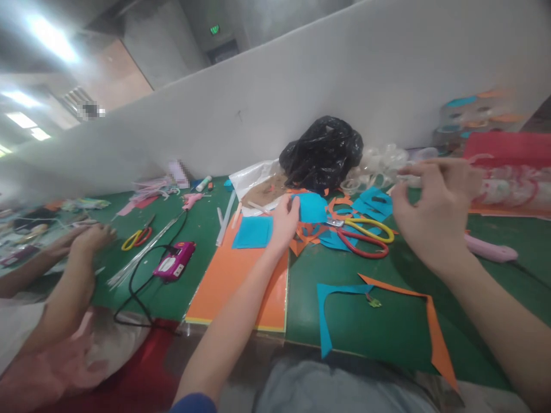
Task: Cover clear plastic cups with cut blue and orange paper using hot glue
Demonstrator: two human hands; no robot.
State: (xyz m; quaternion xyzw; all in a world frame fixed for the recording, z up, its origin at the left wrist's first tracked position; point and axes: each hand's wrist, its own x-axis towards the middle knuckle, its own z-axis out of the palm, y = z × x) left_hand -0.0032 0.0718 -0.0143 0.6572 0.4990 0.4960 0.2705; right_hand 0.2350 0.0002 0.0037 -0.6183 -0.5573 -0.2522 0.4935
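Observation:
My left hand is closed at the edge of a rounded piece of blue paper, held just above the orange and blue scraps. Below that wrist lies a stack of orange sheets, with a square of blue paper on it. My right hand is raised over the table's right side. Its thumb and forefinger curve toward each other with a small gap, and nothing shows clearly between them. Scissors with red and yellow handles lie between my hands, their blades partly hidden by paper.
Blue offcuts and orange offcuts lie near the front edge. A black plastic bag stands by the partition. To the left are a magenta box with a cable, a pink glue gun and a co-worker's hands.

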